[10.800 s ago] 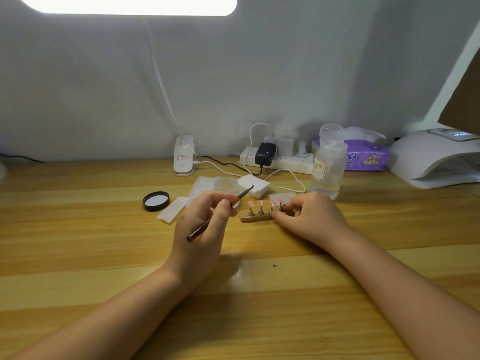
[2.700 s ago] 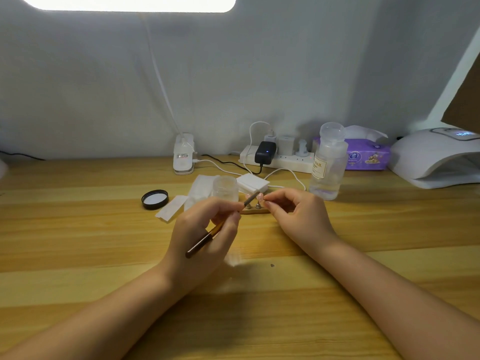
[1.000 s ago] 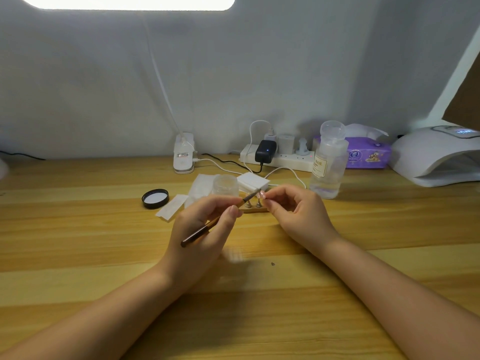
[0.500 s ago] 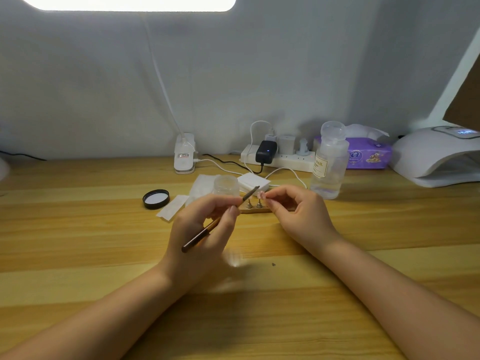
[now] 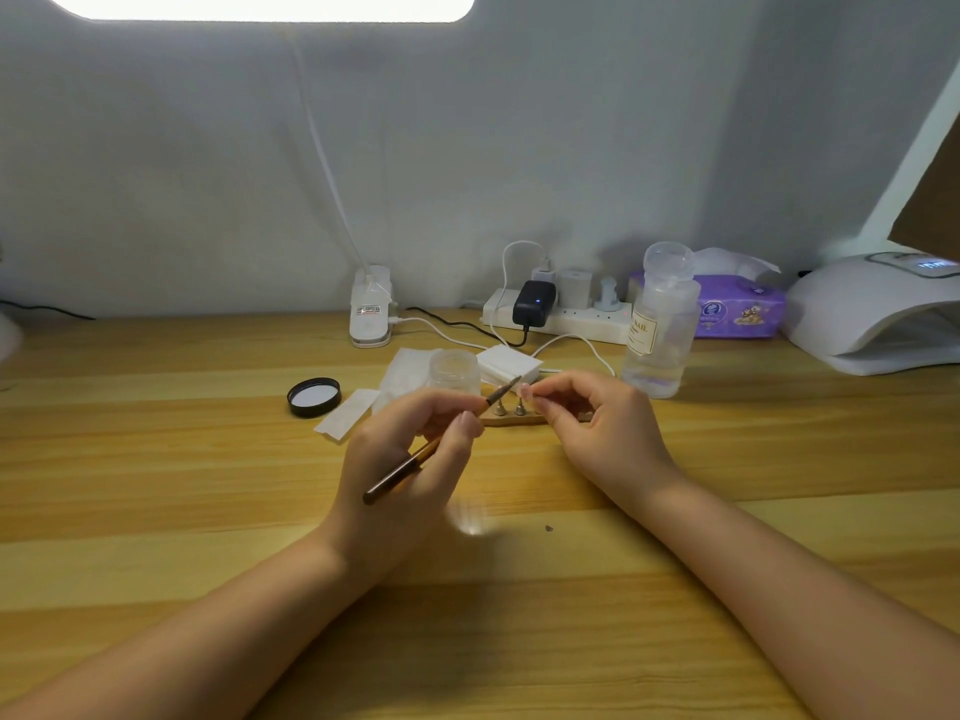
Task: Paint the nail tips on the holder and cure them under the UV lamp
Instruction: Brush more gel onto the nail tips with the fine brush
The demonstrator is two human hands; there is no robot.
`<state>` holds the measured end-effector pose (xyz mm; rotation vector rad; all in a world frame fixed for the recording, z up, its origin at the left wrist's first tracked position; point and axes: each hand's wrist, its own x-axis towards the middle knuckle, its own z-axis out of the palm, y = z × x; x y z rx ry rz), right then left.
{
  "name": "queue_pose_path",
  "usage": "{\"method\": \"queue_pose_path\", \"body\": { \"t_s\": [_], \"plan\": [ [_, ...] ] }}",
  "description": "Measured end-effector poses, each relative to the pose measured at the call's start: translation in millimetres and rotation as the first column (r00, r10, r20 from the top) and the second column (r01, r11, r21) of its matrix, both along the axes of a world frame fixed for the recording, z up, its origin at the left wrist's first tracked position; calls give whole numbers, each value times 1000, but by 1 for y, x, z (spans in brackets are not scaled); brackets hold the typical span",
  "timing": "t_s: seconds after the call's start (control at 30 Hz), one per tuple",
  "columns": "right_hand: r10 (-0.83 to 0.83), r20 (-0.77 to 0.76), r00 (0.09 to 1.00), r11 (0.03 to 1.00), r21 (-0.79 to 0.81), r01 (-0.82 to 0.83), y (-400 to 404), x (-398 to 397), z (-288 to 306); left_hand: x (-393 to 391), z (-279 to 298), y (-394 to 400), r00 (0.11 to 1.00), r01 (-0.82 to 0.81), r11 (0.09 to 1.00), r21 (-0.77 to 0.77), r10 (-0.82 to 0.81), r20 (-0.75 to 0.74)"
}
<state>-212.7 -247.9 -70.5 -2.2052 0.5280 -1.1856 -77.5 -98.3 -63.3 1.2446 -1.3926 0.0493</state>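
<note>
My left hand (image 5: pixel 410 459) pinches the brush (image 5: pixel 441 444), my right hand (image 5: pixel 597 423) seemingly pinches a nail tip (image 5: pixel 524 391) above the holder (image 5: pixel 511 419); I should stroke lightly, steadying both wrists

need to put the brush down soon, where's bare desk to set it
Bare wood lies left of the black round lid and right of the clear plastic bottle, before the white UV lamp. It is crowded around the small wooden nail holder: jar, wipes, cables.
</note>
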Motion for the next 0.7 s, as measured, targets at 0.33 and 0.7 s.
{"method": "queue_pose_path", "body": {
  "t_s": [0.33,0.7],
  "plan": [
    [-38,8,999,998,-45,38,0,0,0,0,1,2,998,54,997,55,-53,-32],
    [-65,5,998,986,-155,65,3,1,1,-2,1,-1,989,-13,1000,14,10,145]
  ]
}}
